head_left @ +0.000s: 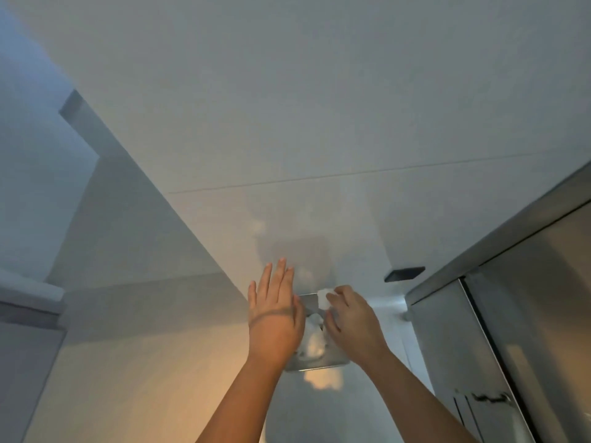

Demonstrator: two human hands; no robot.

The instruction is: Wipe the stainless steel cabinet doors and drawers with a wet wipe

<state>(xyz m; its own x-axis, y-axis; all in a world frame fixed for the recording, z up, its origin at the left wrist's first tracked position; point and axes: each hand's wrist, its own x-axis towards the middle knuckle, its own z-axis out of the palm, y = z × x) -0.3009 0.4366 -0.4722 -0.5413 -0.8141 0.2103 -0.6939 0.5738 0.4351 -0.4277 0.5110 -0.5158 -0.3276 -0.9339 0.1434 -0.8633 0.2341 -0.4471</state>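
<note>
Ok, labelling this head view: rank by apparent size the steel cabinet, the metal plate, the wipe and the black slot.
1. steel cabinet
2. metal plate, partly covered
3. black slot and wipe: look alike, wipe partly inside the right hand, unranked

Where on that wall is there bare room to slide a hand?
Bare wall lies above the left hand up to the thin seam, and left of it toward the corner. It is crowded around the metal plate, where the right hand holds the white wipe, and rightward by the steel cabinet.
</note>
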